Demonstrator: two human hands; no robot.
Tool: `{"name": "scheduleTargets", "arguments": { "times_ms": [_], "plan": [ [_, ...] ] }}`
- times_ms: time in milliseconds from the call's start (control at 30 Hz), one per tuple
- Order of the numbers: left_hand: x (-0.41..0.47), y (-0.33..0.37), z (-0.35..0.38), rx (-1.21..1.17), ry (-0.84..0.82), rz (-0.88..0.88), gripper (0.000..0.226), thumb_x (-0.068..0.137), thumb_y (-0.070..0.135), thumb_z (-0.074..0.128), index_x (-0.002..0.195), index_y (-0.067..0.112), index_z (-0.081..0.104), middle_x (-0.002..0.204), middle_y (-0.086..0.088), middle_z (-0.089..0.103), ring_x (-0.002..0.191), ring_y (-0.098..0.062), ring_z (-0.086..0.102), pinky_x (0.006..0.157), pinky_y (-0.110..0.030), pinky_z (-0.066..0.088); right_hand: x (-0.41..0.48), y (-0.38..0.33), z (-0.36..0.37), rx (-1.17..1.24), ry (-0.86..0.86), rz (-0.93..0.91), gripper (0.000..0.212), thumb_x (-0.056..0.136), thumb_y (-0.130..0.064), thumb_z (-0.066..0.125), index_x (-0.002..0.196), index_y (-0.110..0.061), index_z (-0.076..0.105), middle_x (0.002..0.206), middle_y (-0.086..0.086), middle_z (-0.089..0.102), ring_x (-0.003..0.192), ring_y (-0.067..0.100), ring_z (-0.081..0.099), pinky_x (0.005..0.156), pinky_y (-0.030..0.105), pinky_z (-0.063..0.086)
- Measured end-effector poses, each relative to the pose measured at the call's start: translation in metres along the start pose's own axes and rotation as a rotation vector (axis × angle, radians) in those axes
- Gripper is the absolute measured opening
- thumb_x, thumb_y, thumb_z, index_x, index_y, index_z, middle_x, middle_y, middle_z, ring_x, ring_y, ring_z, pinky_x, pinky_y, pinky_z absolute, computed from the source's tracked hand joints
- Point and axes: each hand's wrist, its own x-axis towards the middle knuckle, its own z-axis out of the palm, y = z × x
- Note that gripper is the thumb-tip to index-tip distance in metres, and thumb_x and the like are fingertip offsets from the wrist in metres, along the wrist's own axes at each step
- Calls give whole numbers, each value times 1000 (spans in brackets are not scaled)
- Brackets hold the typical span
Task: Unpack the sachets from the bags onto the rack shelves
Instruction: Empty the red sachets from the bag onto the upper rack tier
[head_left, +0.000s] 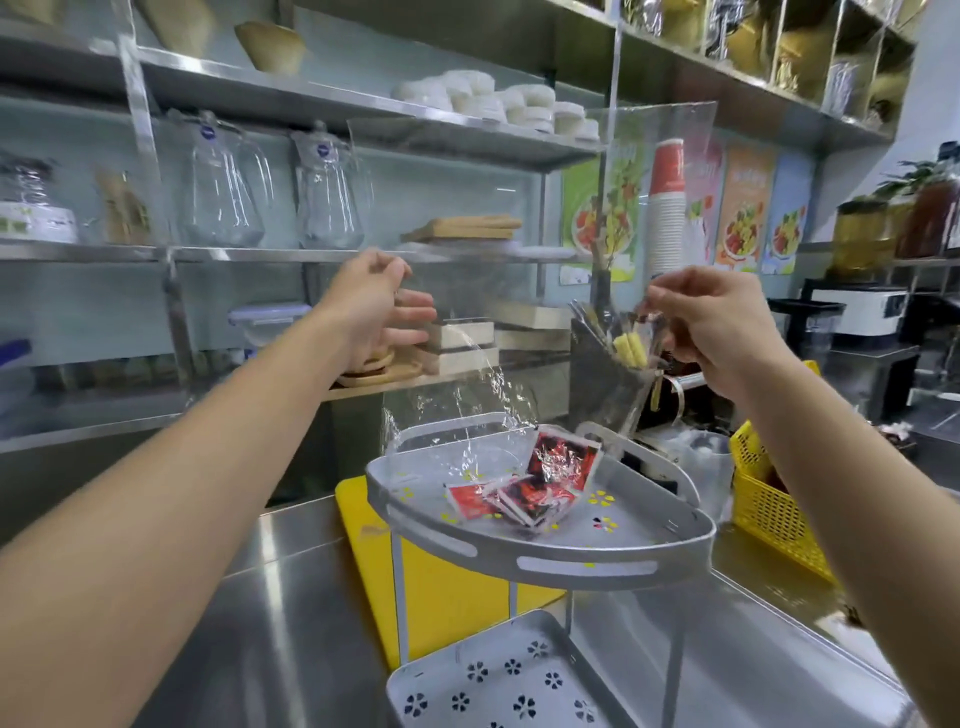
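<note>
A clear plastic bag (467, 395) hangs upside down between my raised hands, its mouth down over the grey rack's top shelf (540, 558). My left hand (376, 306) pinches the bag's left upper corner, and my right hand (722, 325) pinches the right one. Several red sachets (524, 486) lie in a heap on the top shelf, partly under the crumpled lower end of the bag. The rack's lower shelf (498, 675), white with flower-shaped holes, holds nothing.
The rack stands on a steel counter (291, 597) over a yellow board (447, 582). A yellow basket (774, 499) sits to the right. Wall shelves behind carry glass jugs (223, 182), white bowls, wooden trays, and a holder with utensils (613, 374).
</note>
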Motion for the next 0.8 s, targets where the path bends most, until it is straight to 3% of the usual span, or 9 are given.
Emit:
{"name": "scheduleTargets", "arguments": {
  "times_ms": [167, 333, 400, 500, 600, 700, 733, 800],
  "plan": [
    [-9, -9, -12, -38, -80, -57, 5, 94, 20, 49, 94, 15, 49, 93, -13, 65, 50, -17, 66, 44, -28, 56, -6, 9, -5, -26, -39, 43, 4, 85, -12, 62, 81, -9, 61, 73, 8, 62, 32, 7, 44, 37, 23, 29],
    [-19, -40, -26, 91, -241, -288, 12, 83, 12, 65, 87, 17, 55, 79, -6, 66, 34, -3, 48, 31, -11, 35, -22, 33, -14, -42, -189, 240, 29, 82, -17, 65, 101, 3, 61, 80, 12, 64, 34, 9, 36, 36, 19, 22],
    [-23, -52, -25, 194, -271, -344, 7, 82, 12, 65, 84, 16, 60, 68, -1, 67, 31, -1, 37, 31, -10, 25, -26, 39, -16, -38, -196, 252, 26, 83, -15, 63, 99, 7, 61, 79, 13, 65, 33, 9, 33, 36, 18, 20],
    [-24, -58, -21, 253, -173, -275, 12, 82, 15, 65, 71, 16, 61, 58, 3, 66, 33, -2, 32, 35, -11, 17, -29, 38, -16, -39, -115, 200, 13, 85, -12, 62, 80, 0, 64, 65, 8, 60, 33, 7, 30, 35, 15, 18],
    [-21, -50, -20, 257, -72, -129, 16, 82, 17, 65, 66, 18, 62, 51, 10, 61, 41, -5, 37, 35, -16, 23, -24, 28, -13, -78, -23, 118, 15, 83, -16, 65, 70, -10, 63, 57, 3, 56, 46, 12, 35, 42, 20, 26],
    [-17, -34, -24, 127, -48, -49, 15, 82, 13, 65, 68, 15, 61, 66, 0, 61, 53, -9, 46, 44, -13, 38, -19, 10, -7, -86, 16, 35, 13, 85, -19, 62, 77, -10, 66, 66, 5, 58, 59, 14, 51, 64, 25, 41],
    [-17, -27, -26, 101, -34, -32, 13, 82, 13, 65, 69, 14, 61, 68, -2, 60, 56, -10, 48, 49, -15, 42, -18, 3, -5, -81, 19, 13, 14, 86, -19, 61, 81, -8, 67, 68, 4, 59, 59, 12, 54, 66, 25, 44],
    [-19, -11, -33, 58, -6, 10, 13, 82, 11, 65, 69, 12, 61, 68, -3, 59, 57, -11, 53, 52, -18, 46, -16, -13, 1, 3, 6, -11, 13, 87, -16, 59, 83, -5, 64, 68, 4, 57, 50, 6, 57, 56, 19, 49]
  ]
}}
